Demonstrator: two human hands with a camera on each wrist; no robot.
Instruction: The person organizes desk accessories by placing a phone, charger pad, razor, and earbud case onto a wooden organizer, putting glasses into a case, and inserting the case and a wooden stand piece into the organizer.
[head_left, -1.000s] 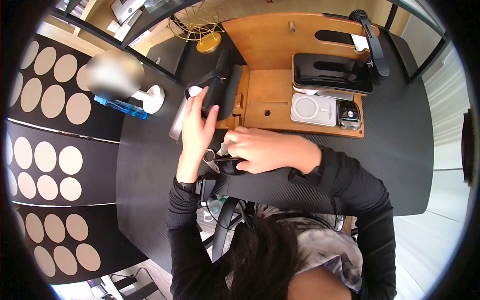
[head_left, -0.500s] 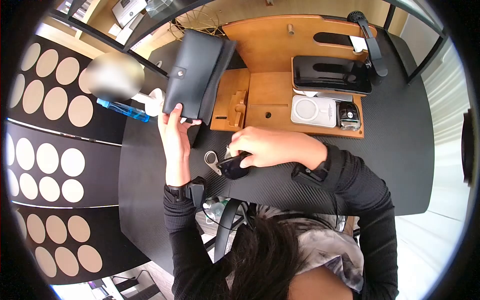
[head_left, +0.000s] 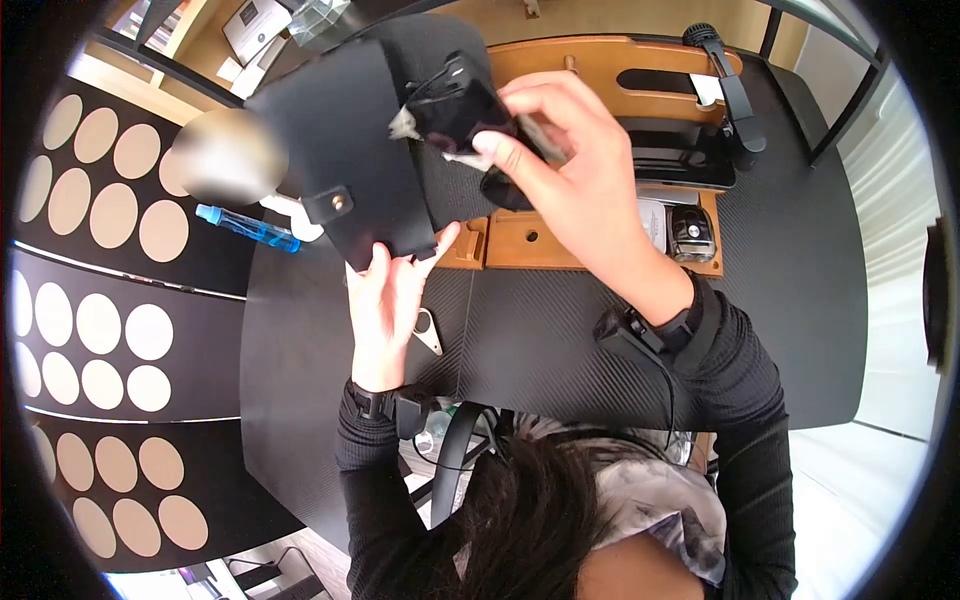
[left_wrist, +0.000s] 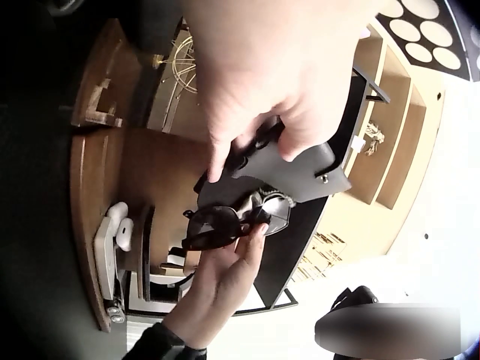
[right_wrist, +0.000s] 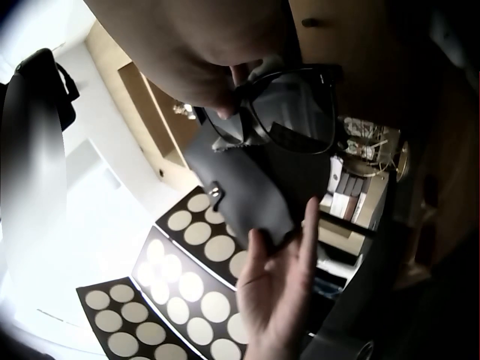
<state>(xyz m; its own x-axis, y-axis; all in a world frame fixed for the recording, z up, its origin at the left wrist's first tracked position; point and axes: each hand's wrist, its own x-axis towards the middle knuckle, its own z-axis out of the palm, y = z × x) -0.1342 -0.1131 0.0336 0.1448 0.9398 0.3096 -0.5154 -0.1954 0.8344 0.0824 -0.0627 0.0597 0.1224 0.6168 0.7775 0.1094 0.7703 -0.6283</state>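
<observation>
My left hand (head_left: 385,310) grips the lower end of a black leather glasses case (head_left: 335,150), thumb on one side and fingers on the other. The case is raised above the desk with its flap spread, and a snap button (head_left: 338,201) shows near one corner. My right hand (head_left: 590,170) pinches a pair of dark sunglasses (left_wrist: 214,227) in front of the opened case. A crumpled greyish cloth (head_left: 404,124) pokes out beside the lenses. From the right wrist view, one lens (right_wrist: 296,109) overlaps the case's dark inner side.
A wooden desk organizer (head_left: 580,252) stands behind my hands, with headphones (head_left: 735,95) and a black watch (head_left: 692,232). A metal piece with a ring end (head_left: 428,335) lies on the black desk (head_left: 560,340). A blue bottle (head_left: 250,230) and a lamp are on the left.
My left hand has lifted the case off the organizer's left side, and its flap has come open. My right hand has raised the sunglasses from the desk up to the case.
</observation>
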